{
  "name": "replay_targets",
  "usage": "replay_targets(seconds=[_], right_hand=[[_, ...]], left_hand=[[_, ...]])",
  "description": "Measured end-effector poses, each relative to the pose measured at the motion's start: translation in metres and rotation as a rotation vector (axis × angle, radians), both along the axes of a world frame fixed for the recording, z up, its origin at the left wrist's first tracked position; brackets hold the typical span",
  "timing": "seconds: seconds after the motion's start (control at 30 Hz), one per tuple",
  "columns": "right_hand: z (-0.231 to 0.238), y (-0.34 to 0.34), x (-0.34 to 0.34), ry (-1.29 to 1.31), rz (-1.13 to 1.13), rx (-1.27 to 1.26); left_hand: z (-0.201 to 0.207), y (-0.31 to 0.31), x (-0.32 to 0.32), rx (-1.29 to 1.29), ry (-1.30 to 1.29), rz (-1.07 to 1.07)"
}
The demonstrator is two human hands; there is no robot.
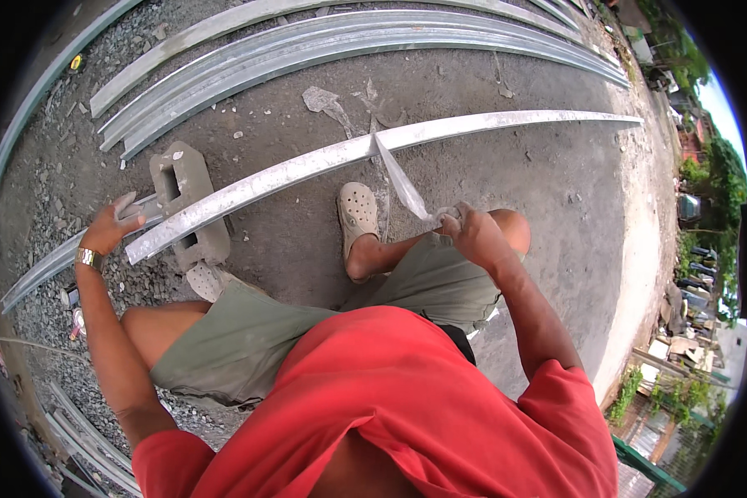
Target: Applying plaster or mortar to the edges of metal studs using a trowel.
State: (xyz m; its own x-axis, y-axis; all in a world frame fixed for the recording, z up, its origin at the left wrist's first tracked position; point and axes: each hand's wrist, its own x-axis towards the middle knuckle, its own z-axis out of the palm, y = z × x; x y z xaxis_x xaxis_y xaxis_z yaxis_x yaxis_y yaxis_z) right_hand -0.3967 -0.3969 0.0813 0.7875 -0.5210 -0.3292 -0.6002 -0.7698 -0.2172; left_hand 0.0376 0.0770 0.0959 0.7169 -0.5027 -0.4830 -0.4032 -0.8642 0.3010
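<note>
A long whitish metal bar (pixel 307 172) runs from beside my left hand away to the far right. Its near end lies across a grey hollow concrete block (pixel 192 178). My right hand (pixel 473 236) is closed on one end of a twisted strip of clear plastic film (pixel 400 181). The strip's other end meets the bar near its middle. At the left, my left hand (pixel 112 226) has thumb and fingers apart, with pale dusty-looking fingertips. It lies over a silvery metal channel (pixel 46 270), next to the bar's end but apart from it.
Several silvery metal channels (pixel 307 54) lie side by side on the ground beyond the bar. Loose gravel (pixel 37 207) covers the left side. Crumpled plastic film (pixel 325 104) lies on the ground ahead. More channels (pixel 87 440) are at the lower left. A green rail (pixel 649 465) stands at the lower right.
</note>
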Motion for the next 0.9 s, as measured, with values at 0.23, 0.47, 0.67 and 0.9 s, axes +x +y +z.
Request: replay_targets(seconds=[0.23, 0.47, 0.67, 0.9], right_hand=[[0.029, -0.042, 0.022, 0.017, -0.194, 0.150], [0.021, -0.013, -0.015, -0.024, -0.211, 0.129], [0.019, 0.030, 0.001, -0.074, 0.002, 0.099], [0.020, -0.040, -0.003, 0.015, -0.371, 0.247]], left_hand=[[0.000, 0.007, -0.004, 0.042, 0.035, 0.048], [0.004, 0.008, -0.005, -0.079, 0.058, 0.075], [0.009, 0.000, -0.008, -0.058, 0.055, 0.043], [0.019, 0.009, -0.015, -0.047, 0.137, 0.116]])
